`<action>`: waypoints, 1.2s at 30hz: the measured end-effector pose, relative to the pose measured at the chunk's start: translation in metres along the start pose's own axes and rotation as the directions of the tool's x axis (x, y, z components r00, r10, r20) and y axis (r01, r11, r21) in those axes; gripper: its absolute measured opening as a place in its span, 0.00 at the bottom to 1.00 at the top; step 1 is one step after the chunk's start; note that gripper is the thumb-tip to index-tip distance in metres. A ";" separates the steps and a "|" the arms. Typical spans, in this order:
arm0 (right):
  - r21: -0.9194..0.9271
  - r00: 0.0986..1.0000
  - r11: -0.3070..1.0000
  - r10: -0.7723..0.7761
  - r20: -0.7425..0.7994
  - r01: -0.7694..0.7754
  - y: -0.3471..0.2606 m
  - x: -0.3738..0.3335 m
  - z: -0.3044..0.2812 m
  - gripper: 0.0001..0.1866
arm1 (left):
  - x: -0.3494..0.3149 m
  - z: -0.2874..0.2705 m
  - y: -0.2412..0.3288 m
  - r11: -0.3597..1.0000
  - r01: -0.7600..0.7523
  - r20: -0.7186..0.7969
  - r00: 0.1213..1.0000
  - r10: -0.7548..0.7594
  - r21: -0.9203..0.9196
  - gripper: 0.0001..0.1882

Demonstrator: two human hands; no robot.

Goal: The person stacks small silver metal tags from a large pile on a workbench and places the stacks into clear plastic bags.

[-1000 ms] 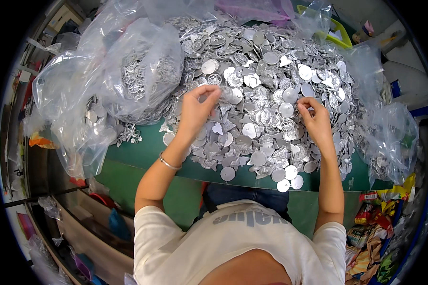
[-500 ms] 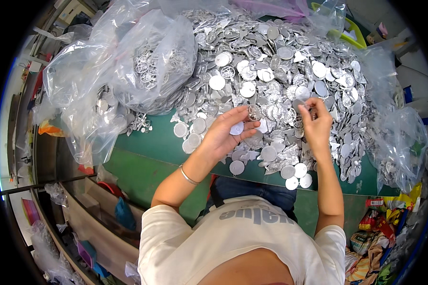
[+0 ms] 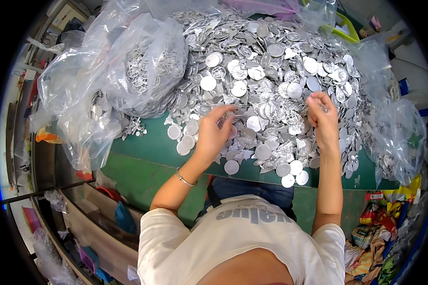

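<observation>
A broad heap of silver metal pieces [image 3: 271, 85], many of them flat round discs and others openwork charms, covers the table in front of me. Over its near left part my left hand [image 3: 214, 134] is half curled, with a small round disc [image 3: 233, 132] against its fingers. Thin metal shows by its fingertips, too blurred to name. Farther right, my right hand [image 3: 324, 118] hangs above the heap with its fingers bent together; what they hold, if anything, is mostly hidden.
Clear plastic bags of openwork metal pieces [image 3: 147, 66] stand at the left, with another clear bag [image 3: 399, 137] at the right. A yellow-green basket [image 3: 348, 29] sits at the back. Loose discs [image 3: 287, 180] lie along the green table's [image 3: 142, 154] near edge.
My left hand has turned, its fingers now curled inward. The grey disc in my right fingertips no longer shows, and a grey disc now lies near the table edge below that hand.
</observation>
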State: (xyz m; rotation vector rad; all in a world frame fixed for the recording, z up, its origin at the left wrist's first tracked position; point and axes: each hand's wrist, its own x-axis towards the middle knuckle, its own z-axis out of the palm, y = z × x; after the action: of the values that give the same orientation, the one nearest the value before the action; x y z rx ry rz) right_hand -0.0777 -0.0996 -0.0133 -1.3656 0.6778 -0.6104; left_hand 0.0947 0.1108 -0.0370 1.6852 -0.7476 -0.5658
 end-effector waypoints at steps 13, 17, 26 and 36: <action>-0.774 0.837 0.527 -0.547 0.007 0.351 0.011 0.012 0.029 0.12 | 0.062 -0.042 -0.008 0.708 -0.161 -0.167 0.914 0.369 0.687 0.15; -0.726 0.770 0.523 -0.637 0.015 0.447 0.020 0.016 0.013 0.09 | 0.053 -0.035 -0.001 0.810 -0.372 -0.142 0.867 0.478 0.453 0.11; 0.783 0.982 0.593 0.091 0.164 -0.186 0.008 -0.001 0.006 0.06 | 0.018 -0.037 -0.016 0.404 -0.807 -0.027 0.436 0.899 0.431 0.15; 0.825 0.921 0.420 0.084 0.381 -0.379 0.004 -0.010 0.012 0.22 | 0.014 -0.029 -0.020 0.616 -0.712 -0.216 0.579 0.787 0.337 0.12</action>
State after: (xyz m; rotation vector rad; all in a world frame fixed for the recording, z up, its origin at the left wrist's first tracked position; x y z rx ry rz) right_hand -0.0753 -0.0837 -0.0151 -0.2986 0.1976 -0.4085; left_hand 0.1281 0.1228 -0.0497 1.4027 -1.1964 0.4404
